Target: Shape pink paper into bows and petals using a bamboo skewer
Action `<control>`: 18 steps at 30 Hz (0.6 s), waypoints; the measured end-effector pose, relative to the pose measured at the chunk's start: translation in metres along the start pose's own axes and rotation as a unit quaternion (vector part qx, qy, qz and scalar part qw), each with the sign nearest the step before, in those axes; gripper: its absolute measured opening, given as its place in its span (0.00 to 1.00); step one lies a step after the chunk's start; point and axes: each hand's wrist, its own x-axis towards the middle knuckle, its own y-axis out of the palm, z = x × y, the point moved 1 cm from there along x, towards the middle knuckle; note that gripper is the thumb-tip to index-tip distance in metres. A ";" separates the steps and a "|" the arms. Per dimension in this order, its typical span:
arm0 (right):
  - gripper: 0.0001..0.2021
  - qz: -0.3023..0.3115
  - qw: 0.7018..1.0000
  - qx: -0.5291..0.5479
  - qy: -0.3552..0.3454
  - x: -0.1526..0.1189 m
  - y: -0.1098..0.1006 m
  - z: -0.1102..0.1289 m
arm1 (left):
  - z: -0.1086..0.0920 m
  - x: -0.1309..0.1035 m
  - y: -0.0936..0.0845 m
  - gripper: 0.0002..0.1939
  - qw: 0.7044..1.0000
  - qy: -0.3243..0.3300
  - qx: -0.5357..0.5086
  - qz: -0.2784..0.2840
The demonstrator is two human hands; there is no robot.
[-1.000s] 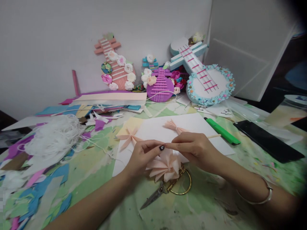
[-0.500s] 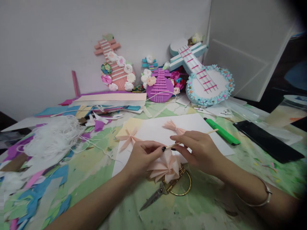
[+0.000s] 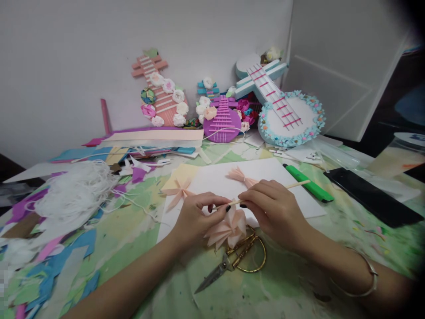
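Leftmost, you have coloured paper scraps (image 3: 63, 257) strewn along the table edge, with a loose tangle of white string (image 3: 75, 190) above them. Next, a star-shaped peach flower (image 3: 179, 192) lies at the left of a white sheet (image 3: 209, 175), beside a yellow patch of paper (image 3: 184, 170).

Your left hand (image 3: 197, 217) comes next: thumb and forefinger pinched together on one end of a thin pale stick (image 3: 235, 202), other fingers curled behind and mostly out of sight. Just below those fingertips sits a fuller peach paper flower (image 3: 226, 230), petals fanned; cannot tell whether your fingers touch it. It overlaps the gold handles of a pair of scissors (image 3: 224, 266), blades pointing down and left. Behind, on the sheet, a pleated peach piece (image 3: 241, 176) shows close to your right knuckles.

Your right hand (image 3: 274, 208) is closed over the stick, thumb and fingertips gripping it near the left hand, small gap between the two. The stick slants up through your grip and out past the knuckles; its tip overlaps a green pen-like tool (image 3: 308, 182) in view, contact unclear. Farthest right, a flat black slab (image 3: 373, 196).
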 end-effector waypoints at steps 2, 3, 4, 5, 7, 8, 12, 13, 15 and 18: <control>0.07 0.003 1.000 0.020 0.007 0.000 0.000 0.000 | -0.001 0.000 0.000 0.08 1.000 0.021 0.009 -0.010; 0.06 0.004 0.999 0.029 0.012 0.000 0.000 0.001 | -0.001 -0.001 0.000 0.08 0.999 0.029 0.012 -0.016; 0.06 0.004 0.999 0.037 0.015 0.000 0.000 0.001 | -0.002 -0.001 0.000 0.08 0.999 0.038 0.016 -0.020; 0.06 0.003 0.999 0.043 0.018 0.000 0.000 0.002 | -0.002 -0.001 0.000 0.08 0.998 0.045 0.021 -0.024; 0.06 0.000 0.999 0.049 0.020 0.000 0.000 0.003 | -0.003 -0.002 0.000 0.08 0.997 0.057 0.034 -0.029; 0.06 -0.002 0.999 0.049 0.019 0.000 0.000 0.003 | -0.003 -0.002 0.000 0.09 0.997 0.063 0.041 -0.033; 0.07 -0.007 0.999 0.035 0.014 0.001 -0.001 0.004 | -0.005 -0.003 0.001 0.08 0.990 0.110 0.068 -0.056; 0.08 -0.006 0.999 0.028 0.016 0.001 0.000 0.004 | -0.006 -0.003 0.001 0.08 0.987 0.127 0.075 -0.063; 0.09 0.012 1.000 0.004 0.022 0.002 0.000 0.003 | -0.006 -0.004 0.002 0.08 0.980 0.160 0.086 -0.078; 0.13 0.057 0.997 -0.036 0.038 0.003 0.001 0.002 | -0.005 -0.004 0.002 0.07 0.971 0.190 0.099 -0.101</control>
